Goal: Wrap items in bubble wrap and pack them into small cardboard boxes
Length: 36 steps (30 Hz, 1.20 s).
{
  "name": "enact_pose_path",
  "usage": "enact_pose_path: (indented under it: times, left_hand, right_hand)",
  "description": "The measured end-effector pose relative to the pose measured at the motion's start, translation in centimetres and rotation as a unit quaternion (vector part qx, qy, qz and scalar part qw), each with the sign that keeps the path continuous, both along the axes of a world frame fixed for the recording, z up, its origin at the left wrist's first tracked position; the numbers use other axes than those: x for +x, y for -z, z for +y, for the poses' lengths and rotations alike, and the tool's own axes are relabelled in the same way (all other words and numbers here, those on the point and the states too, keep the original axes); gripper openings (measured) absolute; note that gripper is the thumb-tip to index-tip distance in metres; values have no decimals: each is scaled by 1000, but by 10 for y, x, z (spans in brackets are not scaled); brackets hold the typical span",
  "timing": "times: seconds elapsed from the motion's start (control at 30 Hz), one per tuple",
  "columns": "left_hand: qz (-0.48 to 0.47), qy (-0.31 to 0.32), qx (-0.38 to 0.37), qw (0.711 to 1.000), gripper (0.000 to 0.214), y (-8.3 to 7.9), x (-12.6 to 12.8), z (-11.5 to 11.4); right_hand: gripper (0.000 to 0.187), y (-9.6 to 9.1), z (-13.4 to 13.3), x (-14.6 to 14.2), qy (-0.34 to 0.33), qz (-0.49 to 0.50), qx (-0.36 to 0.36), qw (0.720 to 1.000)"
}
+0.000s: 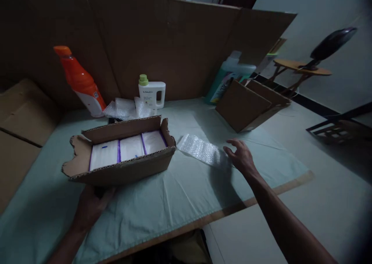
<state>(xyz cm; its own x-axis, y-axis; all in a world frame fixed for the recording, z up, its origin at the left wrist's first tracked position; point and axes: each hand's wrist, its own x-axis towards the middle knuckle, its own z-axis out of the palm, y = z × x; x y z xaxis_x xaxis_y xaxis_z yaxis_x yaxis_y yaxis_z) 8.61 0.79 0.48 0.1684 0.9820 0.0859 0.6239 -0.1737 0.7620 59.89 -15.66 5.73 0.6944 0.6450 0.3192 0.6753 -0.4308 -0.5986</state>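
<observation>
My right hand (240, 155) hovers at the right end of a flat strip of bubble wrap (203, 150), its thumb and fingers spread with nothing between them. Left of the strip stands an open cardboard box (124, 171), its top edges roughly cut. Inside lie three white packs (130, 148) with purple edges, side by side. My left hand (92, 203) is low at the box's near side, thumb and fingers curled about something dark that I cannot make out. The box hides part of that hand.
Behind the box, crumpled bubble wrap (124, 108) lies between an orange bottle (83, 82) and a white jug (149, 93). At the right stand a teal bottle (219, 82) and another cardboard box (244, 105). Tall cardboard panels (168, 47) close off the back; a green cloth (186, 194) covers the surface.
</observation>
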Motion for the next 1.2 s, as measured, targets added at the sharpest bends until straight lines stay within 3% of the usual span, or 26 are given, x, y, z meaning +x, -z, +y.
enact_pose_path:
  times: [0.1, 0.23, 0.37, 0.43, 0.67, 0.87, 1.03, 1.2]
  left_hand:
    - [-15, 7, -17, 1000, 61, -3, 2, 0]
    - [-31, 24, -13, 999, 58, -9, 5, -3]
    - [-40, 32, -18, 999, 64, -13, 5, -7]
    - [-50, 38, -25, 998, 63, -13, 6, -8]
    - [-98, 29, -62, 993, 62, -16, 31, 13]
    - [-86, 28, -56, 994, 65, -19, 40, 23]
    - [-67, 35, -13, 997, 67, -6, 16, -13]
    - [-12, 39, 35, 999, 60, 11, 6, -65]
  right_hand:
    - [35, -8, 22, -32, -135, -25, 26, 990]
    - [52, -9, 54, -101, -363, 26, 4, 931]
    - [66, -3, 72, -153, -469, 77, -21, 879]
    - [62, 0, 75, -166, -471, 92, -13, 877]
    - [42, 5, 88, -176, -386, 103, 7, 917]
    - [46, 11, 88, -148, -388, 82, -1, 918]
    - [46, 10, 77, -93, -291, -2, -28, 956]
    - [49, 17, 80, -83, -276, -116, -167, 939]
